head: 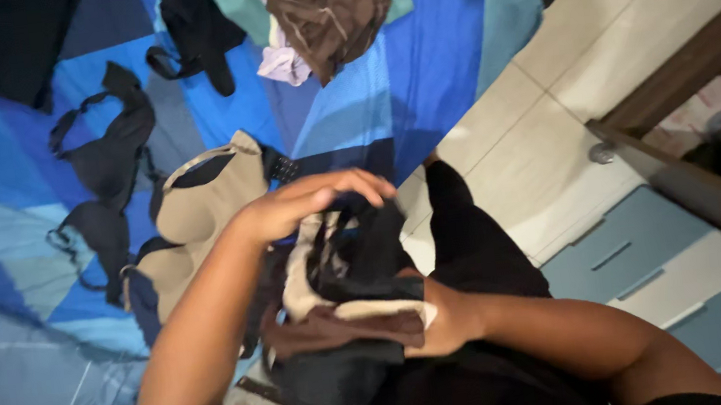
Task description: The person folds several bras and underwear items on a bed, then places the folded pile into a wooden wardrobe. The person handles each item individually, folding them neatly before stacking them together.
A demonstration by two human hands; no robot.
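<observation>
Item, left: black bra (106, 158) and beige bra (204, 201) lay on the blue bedspread (28, 353). Centre: I saw the left hand (311, 200) curled over a bundle of dark and beige garments (349, 306), the right hand (444, 319) gripping it beneath. Gathering step, I judged; any next move needed firm support.
</observation>
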